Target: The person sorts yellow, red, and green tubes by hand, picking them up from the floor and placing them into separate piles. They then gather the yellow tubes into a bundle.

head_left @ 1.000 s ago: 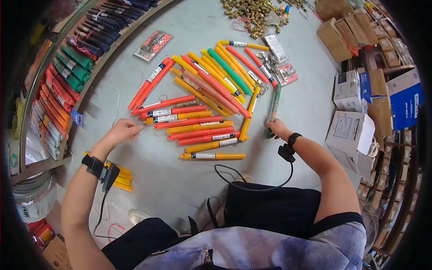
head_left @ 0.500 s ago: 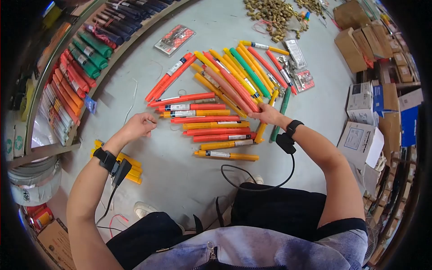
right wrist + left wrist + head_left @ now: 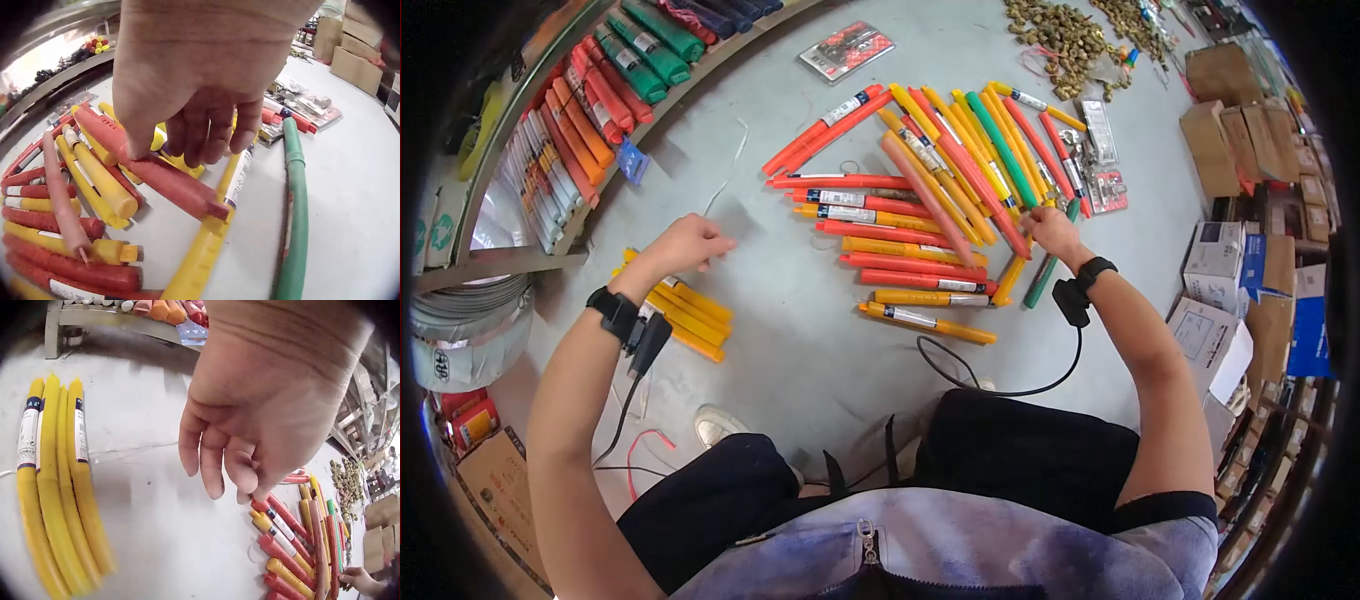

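Red tube (image 3: pixel 169 178) lies slanted at the right end of the spread on the floor (image 3: pixel 800 350), on top of yellow ones. The right hand (image 3: pixel 1050 228) is on it now, fingers (image 3: pixel 206 134) curled over the far side and thumb on the near side, which reads as a pinch. A second ago that hand was holding the green tube (image 3: pixel 1048 270). Now the green tube lies loose on the floor just right of the pile, so it is probably finished with and the red one is next.

The left hand (image 3: pixel 685 243) has drifted off the stacked rows. It hovers over bare floor near the yellow bundle (image 3: pixel 56 487), loosely curled and holding nothing.

Hidden or unclear:
- In the head view the palm covers the right hand's grip.
- In the wrist view the fingertips are behind the tube.
- Labels are too blurred to read.
- The lower end of the bundle is smeared.
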The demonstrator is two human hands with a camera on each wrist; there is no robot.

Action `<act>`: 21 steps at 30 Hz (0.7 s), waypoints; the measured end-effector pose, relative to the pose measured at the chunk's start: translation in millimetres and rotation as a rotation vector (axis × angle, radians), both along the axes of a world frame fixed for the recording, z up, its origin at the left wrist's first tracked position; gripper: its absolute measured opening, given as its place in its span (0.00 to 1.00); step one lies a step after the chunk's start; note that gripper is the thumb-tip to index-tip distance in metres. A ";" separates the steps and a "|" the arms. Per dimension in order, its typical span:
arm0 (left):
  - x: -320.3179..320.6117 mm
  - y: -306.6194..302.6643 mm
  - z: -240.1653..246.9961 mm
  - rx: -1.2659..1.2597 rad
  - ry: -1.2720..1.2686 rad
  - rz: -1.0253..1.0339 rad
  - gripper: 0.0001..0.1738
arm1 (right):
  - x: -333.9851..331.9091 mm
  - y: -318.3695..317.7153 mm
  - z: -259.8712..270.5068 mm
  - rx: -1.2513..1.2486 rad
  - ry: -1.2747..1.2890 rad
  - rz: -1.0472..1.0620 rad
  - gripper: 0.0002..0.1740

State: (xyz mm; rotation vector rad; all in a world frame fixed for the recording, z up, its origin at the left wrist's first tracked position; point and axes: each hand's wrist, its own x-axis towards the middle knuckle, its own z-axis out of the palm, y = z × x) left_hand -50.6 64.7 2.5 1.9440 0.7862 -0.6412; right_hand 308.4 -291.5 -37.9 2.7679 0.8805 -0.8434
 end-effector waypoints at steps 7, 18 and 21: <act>-31.8 36.0 -22.3 0.133 -0.076 0.015 0.11 | 26.5 -46.5 -11.0 -0.179 -0.025 -0.135 0.22; -49.3 54.1 -20.5 0.210 -0.106 -0.094 0.11 | 3.1 -91.8 -31.9 -0.004 0.388 -0.318 0.18; -86.9 77.2 1.2 0.251 -0.062 -0.015 0.13 | 6.6 -101.1 -53.5 0.004 0.487 -0.512 0.16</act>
